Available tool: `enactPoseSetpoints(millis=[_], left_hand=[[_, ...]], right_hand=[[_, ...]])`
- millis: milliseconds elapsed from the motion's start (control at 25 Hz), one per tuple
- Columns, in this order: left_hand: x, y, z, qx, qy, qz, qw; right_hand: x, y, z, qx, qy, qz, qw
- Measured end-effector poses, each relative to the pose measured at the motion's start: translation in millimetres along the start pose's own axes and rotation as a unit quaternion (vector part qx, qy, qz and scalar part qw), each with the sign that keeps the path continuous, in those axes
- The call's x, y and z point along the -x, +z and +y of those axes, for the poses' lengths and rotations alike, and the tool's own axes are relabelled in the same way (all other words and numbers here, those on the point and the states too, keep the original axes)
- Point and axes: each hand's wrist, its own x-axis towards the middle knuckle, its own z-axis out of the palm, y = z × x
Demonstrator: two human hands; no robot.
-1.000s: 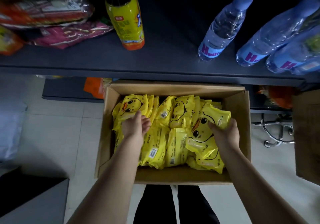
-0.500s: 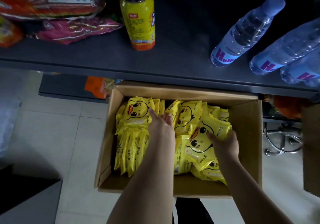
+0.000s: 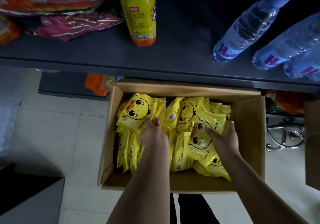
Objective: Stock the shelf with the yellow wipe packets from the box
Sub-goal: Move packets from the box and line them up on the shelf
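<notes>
The yellow plastic wipe packets, printed with a duck face, stand packed on edge inside an open brown cardboard box, which sits below the front edge of a dark grey shelf. The right hand grips one tilted packet lying on top, thumb on its face and fingers curled round its far edge. The left hand reaches into the left rows, fingers bent close together against a face-up packet; whether they pinch it I cannot tell. On the shelf stand a tall yellow drink bottle, clear water bottles and crinkled red and pink snack bags.
</notes>
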Motion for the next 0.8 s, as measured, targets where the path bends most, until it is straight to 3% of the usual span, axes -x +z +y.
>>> enactPoseSetpoints(millis=[160, 360, 520, 640, 800], left_hand=[[27.5, -14.8, 10.4, -0.075, -0.016, 0.06, 0.995], [39.8, -43.8, 25.5, -0.143, -0.041, -0.004, 0.989], [42.8, -58.2, 36.2, -0.286, 0.06, -0.036, 0.956], [57.8, -67.9, 47.8, -0.385, 0.17, -0.042, 0.906], [89.5, -81.4, 61.5, -0.544, 0.35, -0.053, 0.761]], right_hand=[[13.9, -9.3, -4.6, -0.002, 0.002, 0.014, 1.0], [34.1, -15.5, -9.5, -0.004, 0.001, 0.023, 1.0], [51.7, -15.4, -10.1, -0.022, 0.005, 0.017, 1.0], [70.7, -23.6, -17.7, -0.053, 0.001, 0.012, 0.999], [91.0, -51.8, -33.6, -0.124, -0.022, 0.001, 0.992]])
